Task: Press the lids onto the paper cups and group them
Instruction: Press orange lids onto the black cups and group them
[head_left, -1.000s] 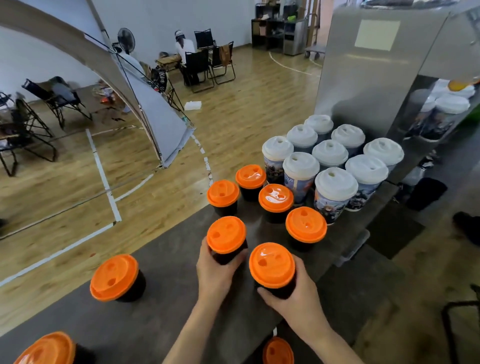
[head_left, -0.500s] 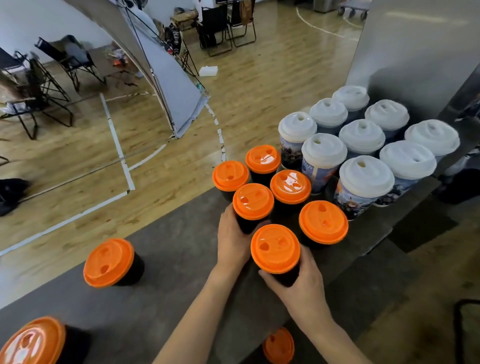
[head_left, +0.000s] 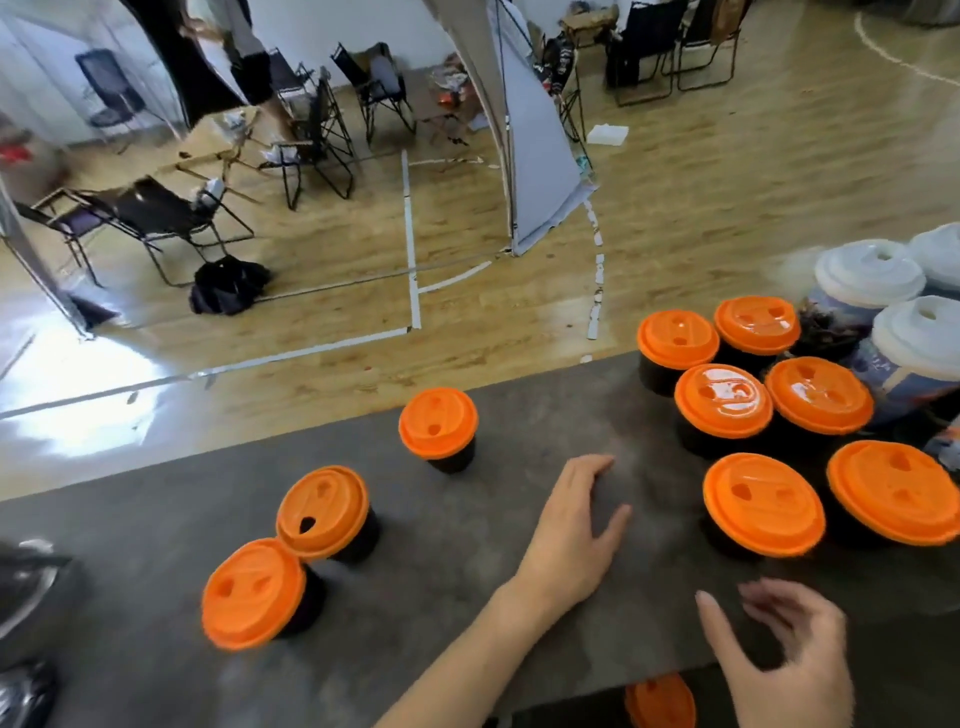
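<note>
Several black paper cups with orange lids stand grouped at the right of the dark table (head_left: 467, 613); the nearest of them (head_left: 763, 512) is just right of my hands. Three more lidded black cups stand apart to the left: one (head_left: 438, 423) near the far edge, one (head_left: 323, 512) with its lid sitting askew, and one (head_left: 253, 592) touching it. My left hand (head_left: 574, 530) hovers open over the table middle, holding nothing. My right hand (head_left: 784, 660) is open with spread fingers at the near edge, empty too.
Taller cups with white lids (head_left: 867, 273) stand behind the orange group at the far right. Another orange lid (head_left: 660, 701) shows below the table's near edge. A crumpled dark bag (head_left: 26, 597) lies at the left. Beyond the far edge is wooden floor with folding chairs.
Both hands have let go of the two cups, which now stand with the group. The view has swung left, the hands have drawn back, and two more cups have come into sight.
</note>
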